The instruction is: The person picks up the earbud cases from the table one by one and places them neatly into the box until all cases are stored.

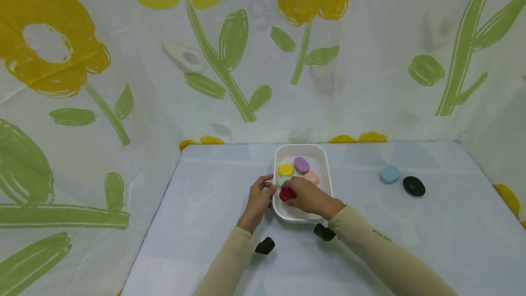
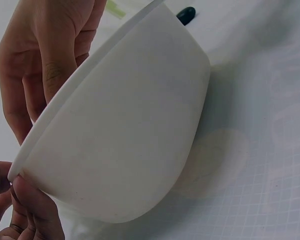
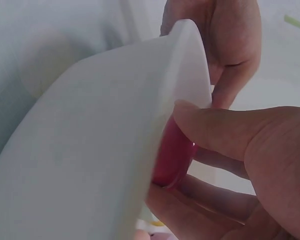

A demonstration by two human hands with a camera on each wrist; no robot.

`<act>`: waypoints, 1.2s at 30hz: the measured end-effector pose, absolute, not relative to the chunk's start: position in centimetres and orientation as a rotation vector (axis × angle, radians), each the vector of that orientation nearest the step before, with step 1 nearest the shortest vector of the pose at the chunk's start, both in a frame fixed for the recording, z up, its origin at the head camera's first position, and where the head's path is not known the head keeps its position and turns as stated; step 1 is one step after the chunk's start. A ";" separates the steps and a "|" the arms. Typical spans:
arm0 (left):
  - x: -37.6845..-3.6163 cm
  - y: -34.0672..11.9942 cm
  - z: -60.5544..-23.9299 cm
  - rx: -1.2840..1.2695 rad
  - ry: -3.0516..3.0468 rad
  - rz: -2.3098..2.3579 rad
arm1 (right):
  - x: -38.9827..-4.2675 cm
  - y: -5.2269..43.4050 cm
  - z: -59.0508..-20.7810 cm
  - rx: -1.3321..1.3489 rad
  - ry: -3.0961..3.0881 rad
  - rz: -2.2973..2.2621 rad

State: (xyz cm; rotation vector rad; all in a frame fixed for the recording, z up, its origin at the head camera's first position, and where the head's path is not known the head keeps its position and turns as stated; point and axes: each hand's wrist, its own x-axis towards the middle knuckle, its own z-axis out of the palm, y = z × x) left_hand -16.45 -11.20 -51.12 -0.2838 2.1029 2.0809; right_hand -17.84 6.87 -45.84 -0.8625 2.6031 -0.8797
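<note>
On the desk (image 1: pixel 205 191), left fingers (image 2: pixel 37 206) pinch the tray (image 1: pixel 302 219); right fingers (image 3: pixel 210 125) grip the red disc (image 3: pixel 174 155), seemingly placing it; next calls for release.

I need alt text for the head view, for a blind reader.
A person's right grip holds a red piece inside a white container, while the left grip holds its left rim. Inside also lie a yellow piece, purple piece, pink piece and pale green piece; on the table to the right are a blue piece and a black piece.

Head view forward-down from above; wrist views close, sharing tub (image 2: pixel 120 115).
</note>
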 end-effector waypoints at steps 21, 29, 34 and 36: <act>-16.5 -10.8 -50.9 -0.297 2.123 2.063 | -17.5 15.6 -45.1 -0.591 2.853 -1.142; -16.5 -10.8 -51.1 -0.320 2.131 2.051 | -18.2 23.6 -46.3 -0.282 3.008 -1.006; -16.5 -10.8 -51.4 -0.322 2.124 2.060 | -18.7 27.2 -46.9 -0.254 3.053 -0.957; -16.5 -10.8 -51.5 -0.322 2.124 2.057 | -18.8 28.2 -47.0 -0.256 3.051 -0.938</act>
